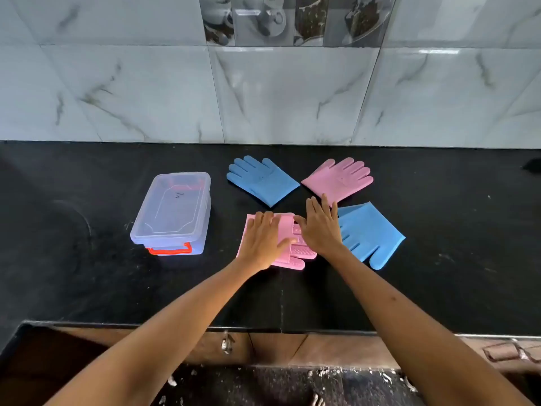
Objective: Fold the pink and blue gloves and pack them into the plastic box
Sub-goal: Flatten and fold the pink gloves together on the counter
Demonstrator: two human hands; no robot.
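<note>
Four rubber gloves lie on the black counter (87,288). The near pink glove (295,253) is partly folded over itself; my left hand (262,241) presses flat on its left part and my right hand (320,227) presses flat on its right edge. A second pink glove (341,178) lies flat behind my right hand, fingers pointing away. One blue glove (262,178) lies flat at the back centre. The other blue glove (370,234) lies to the right of my right hand, fingers toward me. The clear plastic box (172,212) with its lid on and a red latch stands to the left.
A white marble-tiled wall (278,92) rises right behind the counter. A round dark recess (73,227) sits in the counter left of the box. The counter's front edge (263,329) runs below my forearms.
</note>
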